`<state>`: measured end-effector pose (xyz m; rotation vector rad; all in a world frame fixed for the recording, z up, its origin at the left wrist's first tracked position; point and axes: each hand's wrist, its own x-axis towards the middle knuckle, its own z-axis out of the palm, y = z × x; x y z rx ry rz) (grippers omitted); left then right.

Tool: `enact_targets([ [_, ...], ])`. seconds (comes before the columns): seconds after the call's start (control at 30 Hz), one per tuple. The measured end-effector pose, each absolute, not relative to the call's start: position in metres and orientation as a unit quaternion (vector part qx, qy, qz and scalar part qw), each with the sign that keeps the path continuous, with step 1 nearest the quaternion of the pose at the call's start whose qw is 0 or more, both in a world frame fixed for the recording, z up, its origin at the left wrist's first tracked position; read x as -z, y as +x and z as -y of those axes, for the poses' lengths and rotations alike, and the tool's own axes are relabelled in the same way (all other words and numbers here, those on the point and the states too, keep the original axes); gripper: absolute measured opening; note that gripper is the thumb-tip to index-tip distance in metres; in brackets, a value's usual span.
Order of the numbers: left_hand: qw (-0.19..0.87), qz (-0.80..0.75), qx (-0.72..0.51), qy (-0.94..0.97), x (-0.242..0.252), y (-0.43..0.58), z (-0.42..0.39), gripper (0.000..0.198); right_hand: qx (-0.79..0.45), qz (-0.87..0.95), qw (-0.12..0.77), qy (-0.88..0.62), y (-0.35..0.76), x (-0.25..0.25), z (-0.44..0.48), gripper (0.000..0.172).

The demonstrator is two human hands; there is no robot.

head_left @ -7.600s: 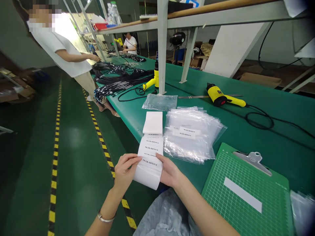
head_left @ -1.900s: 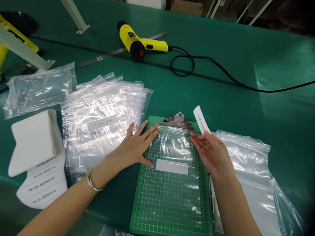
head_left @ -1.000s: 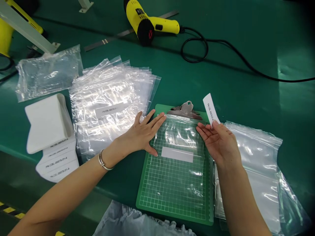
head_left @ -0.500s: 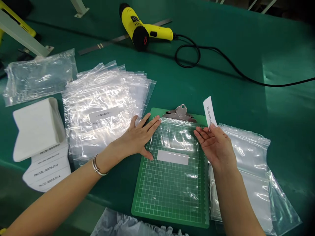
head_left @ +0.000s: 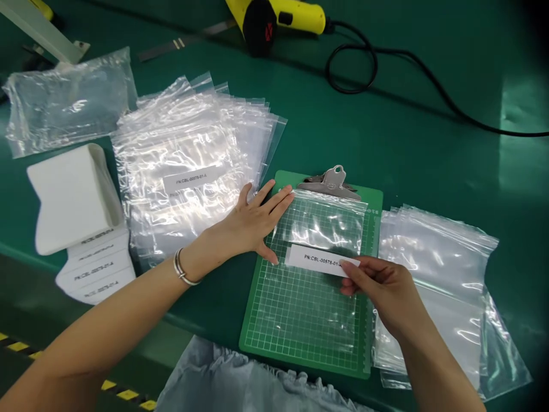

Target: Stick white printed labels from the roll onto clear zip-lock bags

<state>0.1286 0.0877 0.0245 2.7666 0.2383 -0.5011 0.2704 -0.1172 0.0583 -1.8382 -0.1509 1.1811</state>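
Note:
A clear zip-lock bag (head_left: 317, 320) lies flat on a green gridded clipboard (head_left: 253, 337), its zip edge just below the metal clip (head_left: 328, 182). My left hand (head_left: 257, 220) is spread out with its fingertips on the upper left of the bag and board. Between thumb and fingers my right hand (head_left: 377, 286) pinches the right end of a white printed label (head_left: 319, 258). The label is held over the middle of the bag, nearly level with the bag's zip edge. Whether it touches the bag I cannot tell.
Left of the board is a fanned stack of zip-lock bags (head_left: 184, 143), the top one labelled. A folded label strip (head_left: 71, 200) and a clear plastic bag (head_left: 71, 106) lie farther left. More bags (head_left: 433, 246) are at right. A yellow heat gun (head_left: 300, 16) with a black cord lies behind.
My right hand has swung the label from upright beside the board to lying across the middle of the bag. My left hand stays spread on the bag. The view has shifted slightly.

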Motion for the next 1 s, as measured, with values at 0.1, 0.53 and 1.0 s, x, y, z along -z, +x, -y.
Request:
enact_targets([
  [0.1, 0.163, -0.081, 0.175, 0.968, -0.024, 0.129, -0.088, 0.122, -0.487, 0.054, 0.444, -0.75, 0.264, -0.057, 0.121, 0.027],
  [0.53, 0.178, -0.073, 0.149, 0.97, -0.02, 0.127, -0.088, 0.117, -0.476, 0.043, 0.448, -0.756, 0.263, -0.046, 0.123, 0.027],
  [1.0, 0.165, -0.083, 0.18, 0.966, -0.024, 0.13, -0.088, 0.119, -0.489, 0.057, 0.431, -0.756, 0.266, -0.044, 0.125, 0.025],
])
